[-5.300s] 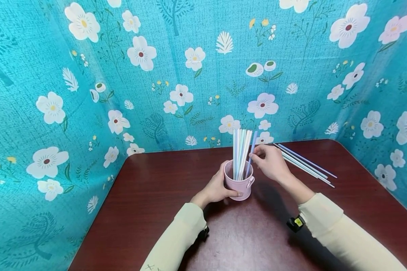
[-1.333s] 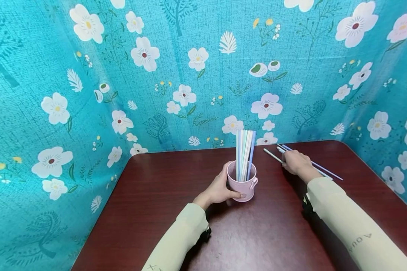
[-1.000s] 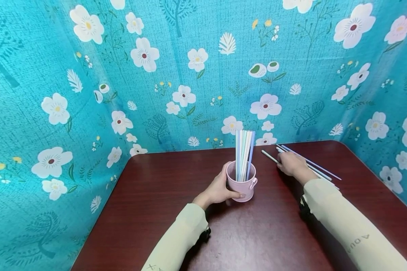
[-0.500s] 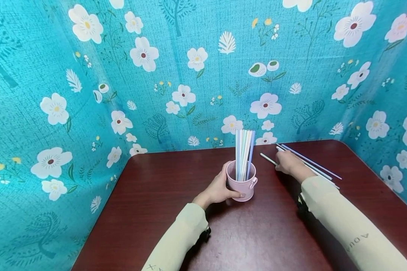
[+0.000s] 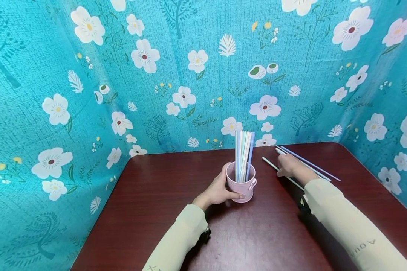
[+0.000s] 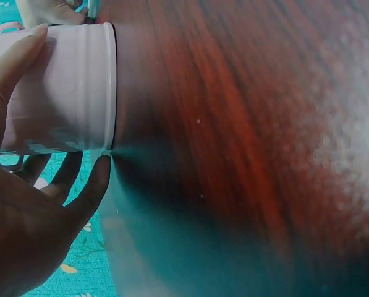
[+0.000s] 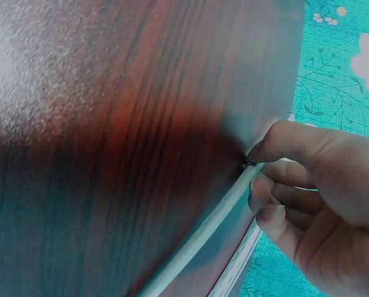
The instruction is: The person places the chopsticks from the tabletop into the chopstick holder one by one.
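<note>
My left hand point(image 5: 218, 190) grips a small pink bucket point(image 5: 240, 191) upright on the table, thumb at the front, other fingers around the far side. A bundle of white, pale green and blue straws point(image 5: 243, 152) stands in it. Right of the bucket, my right hand point(image 5: 288, 165) is low at the table, pinching a pale straw point(image 7: 203, 232) between thumb and index finger. In the head view this straw's far end point(image 5: 269, 162) sticks out left of the fingers. Other loose straws, including a blue straw point(image 5: 312, 164), lie just beyond the hand.
The dark red wooden table point(image 5: 156, 210) carries the bucket and loose straws. A blue flowered cloth point(image 5: 190, 75) hangs behind the table and along both sides. A small handle point(image 5: 253, 183) juts from the bucket's right side.
A blue straw held earlier by my right hand now stands in the bucket. That hand has moved right to the loose straws; one pale straw now lies apart from them. My left hand stays put.
</note>
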Demonstrator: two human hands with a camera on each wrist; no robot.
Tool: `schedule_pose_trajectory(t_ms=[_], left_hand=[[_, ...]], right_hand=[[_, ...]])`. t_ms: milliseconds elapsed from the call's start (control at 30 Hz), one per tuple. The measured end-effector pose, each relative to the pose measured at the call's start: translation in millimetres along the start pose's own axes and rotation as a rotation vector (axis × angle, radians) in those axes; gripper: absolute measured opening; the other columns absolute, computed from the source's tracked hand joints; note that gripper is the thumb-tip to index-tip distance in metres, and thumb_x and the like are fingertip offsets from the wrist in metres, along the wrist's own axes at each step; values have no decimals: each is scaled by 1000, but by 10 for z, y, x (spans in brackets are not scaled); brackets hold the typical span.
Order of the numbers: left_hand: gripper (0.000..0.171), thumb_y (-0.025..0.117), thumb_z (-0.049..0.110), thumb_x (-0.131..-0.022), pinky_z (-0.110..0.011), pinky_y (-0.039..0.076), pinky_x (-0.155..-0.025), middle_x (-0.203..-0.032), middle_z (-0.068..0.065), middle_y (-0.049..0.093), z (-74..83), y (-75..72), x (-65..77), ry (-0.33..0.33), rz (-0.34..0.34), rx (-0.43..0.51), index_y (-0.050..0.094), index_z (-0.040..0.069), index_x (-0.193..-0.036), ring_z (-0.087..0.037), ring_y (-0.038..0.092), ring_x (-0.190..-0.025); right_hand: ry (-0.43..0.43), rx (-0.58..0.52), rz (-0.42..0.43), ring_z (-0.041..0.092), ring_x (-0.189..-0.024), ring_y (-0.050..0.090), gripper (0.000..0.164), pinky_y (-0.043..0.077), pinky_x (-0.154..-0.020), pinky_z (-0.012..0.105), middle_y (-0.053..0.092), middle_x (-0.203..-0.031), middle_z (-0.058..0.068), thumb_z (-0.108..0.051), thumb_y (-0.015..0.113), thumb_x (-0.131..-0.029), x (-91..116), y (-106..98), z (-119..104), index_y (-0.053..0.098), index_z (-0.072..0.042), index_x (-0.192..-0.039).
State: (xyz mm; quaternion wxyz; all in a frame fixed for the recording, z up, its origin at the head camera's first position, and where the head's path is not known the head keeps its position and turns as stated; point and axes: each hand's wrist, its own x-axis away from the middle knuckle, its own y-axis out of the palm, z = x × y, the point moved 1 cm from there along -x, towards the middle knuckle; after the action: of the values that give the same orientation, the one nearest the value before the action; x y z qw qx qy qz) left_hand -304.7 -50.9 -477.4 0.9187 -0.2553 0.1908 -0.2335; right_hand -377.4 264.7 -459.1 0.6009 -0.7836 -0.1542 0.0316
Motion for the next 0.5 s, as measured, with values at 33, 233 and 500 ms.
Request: schedule_pose_trajectory(t_ms=[33, 233, 500], left_hand=[[115, 96, 17, -70, -34, 38, -113, -145, 0, 51, 3, -3, 0, -2, -1, 1, 22, 27, -157, -15, 51, -129], [114, 96, 14, -71, -36, 38, -113, -146, 0, 50, 3, -4, 5, -7, -8, 21, 22, 27, -157, -16, 51, -130], [116, 96, 15, -70, -34, 38, -113, -146, 2, 50, 2, 9, 5, -19, -8, 7, 20, 29, -157, -13, 50, -129]], right_hand=[[-3, -1, 1, 22, -66, 58, 22, 50, -62, 38, 61, -71, 6, -11, 82, -80, 5, -4, -3, 61, -6, -72], [-50, -3, 34, 23, -68, 60, 15, 52, -64, 40, 64, -71, 6, -7, 79, -81, 47, -56, -25, 65, -4, -75], [-121, -70, 184, 22, -67, 57, 9, 50, -62, 40, 64, -71, 3, -5, 72, -85, 133, -322, -175, 71, -3, -77]])
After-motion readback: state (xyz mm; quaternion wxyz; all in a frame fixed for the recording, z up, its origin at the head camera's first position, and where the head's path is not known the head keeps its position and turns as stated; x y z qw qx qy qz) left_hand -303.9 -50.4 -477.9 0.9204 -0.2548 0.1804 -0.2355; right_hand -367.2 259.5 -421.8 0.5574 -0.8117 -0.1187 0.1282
